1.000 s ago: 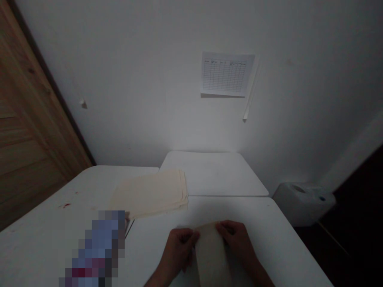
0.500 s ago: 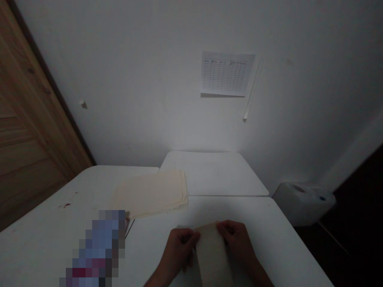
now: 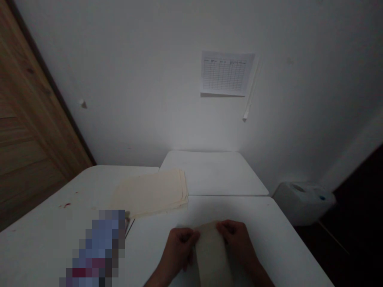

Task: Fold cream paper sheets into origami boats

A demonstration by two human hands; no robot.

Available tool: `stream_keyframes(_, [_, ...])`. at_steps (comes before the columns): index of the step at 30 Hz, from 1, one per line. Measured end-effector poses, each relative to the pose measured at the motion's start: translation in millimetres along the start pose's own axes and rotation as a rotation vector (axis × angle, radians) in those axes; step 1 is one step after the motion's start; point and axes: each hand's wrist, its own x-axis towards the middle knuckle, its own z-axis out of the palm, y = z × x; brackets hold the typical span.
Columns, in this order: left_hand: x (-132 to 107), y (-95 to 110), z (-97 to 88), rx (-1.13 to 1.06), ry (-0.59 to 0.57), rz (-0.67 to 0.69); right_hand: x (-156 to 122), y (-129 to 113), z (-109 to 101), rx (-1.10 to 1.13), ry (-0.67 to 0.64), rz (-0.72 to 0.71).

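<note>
My left hand [image 3: 181,249] and my right hand [image 3: 235,239] pinch the top corners of a beige manila folder [image 3: 213,257], one on each side. Its lower end runs out of view at the bottom edge of the picture, close to the white table [image 3: 239,211]. Farther ahead and to the left lies a stack of similar manila folders [image 3: 149,193], apart from both hands. My fingers hide the folder's top corners.
A pixelated blue patch [image 3: 100,247] covers something at the lower left. A second white table [image 3: 214,173] adjoins at the back. There is a wooden door [image 3: 30,111] on the left, a printed grid sheet [image 3: 226,73] on the wall, and a white plastic container [image 3: 302,203] on the right.
</note>
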Motion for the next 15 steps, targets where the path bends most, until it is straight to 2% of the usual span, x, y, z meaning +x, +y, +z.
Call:
stream_keyframes(6, [-1.7,6.1,-2.0,-0.012,0.056,0.019,0.2,2.0,-0.3,-0.004,-0.048,0.02])
stream_keyframes(15, [-2.9,7.9,-1.4,-0.027,0.085,0.039,-0.1,-0.4,0.0,-0.04,-0.019,-0.025])
